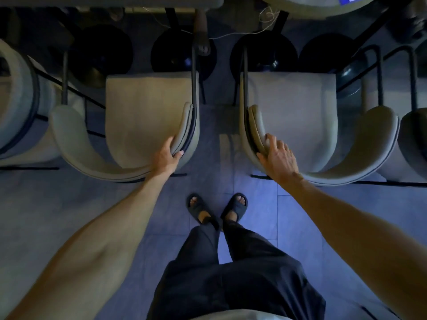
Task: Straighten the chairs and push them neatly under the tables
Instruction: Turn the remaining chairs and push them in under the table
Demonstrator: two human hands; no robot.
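Your left hand (166,156) grips the curved back of the left chair (138,112) at its right end, fingers curled over the inner padding and thumb wrapped round the outer face. Your right hand (279,156) lies on the back of the right chair (300,107) at its left end; the fingers are spread and fairly straight across the padding and the thumb sits on the outer edge, so it rests there rather than clamping.

Both chairs stand side by side on the tiled floor (231,146) with a narrow gap between them, backs toward you. Their seats are almost wholly out in the open. The front edge of each points toward the tables at the far edge of the floor: the rectangular table (138,0) beyond the left chair, the round table (307,4) beyond the right one.

Dark round table bases (104,49) sit on the floor under the tables, with a thin pale cord (231,36) trailing between them. More chairs of the same kind stand at the far left (20,98) and far right (413,139). Your feet, in dark sandals (235,205), stand just behind the gap.
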